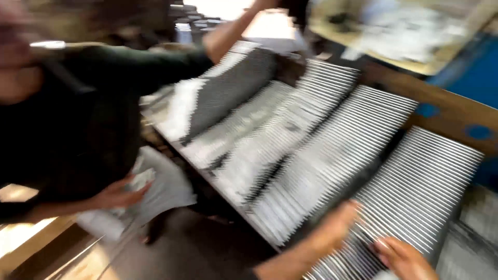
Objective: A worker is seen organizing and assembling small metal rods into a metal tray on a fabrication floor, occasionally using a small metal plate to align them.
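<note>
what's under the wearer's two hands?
Both the left hand and right hand rest on fanned rows of printed sheets. The table beneath is covered, and blur hides detail.

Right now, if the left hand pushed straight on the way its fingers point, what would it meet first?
The left hand already lies on the fanned rows of printed sheets; going up and right, it would likely just slide further along them, though blur hides depth.

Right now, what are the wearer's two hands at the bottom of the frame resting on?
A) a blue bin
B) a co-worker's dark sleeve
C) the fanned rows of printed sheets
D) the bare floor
C: the left hand and the right hand both lie on the overlapping rows of sheets, while the co-worker in the dark top stands apart on the far side.
</note>
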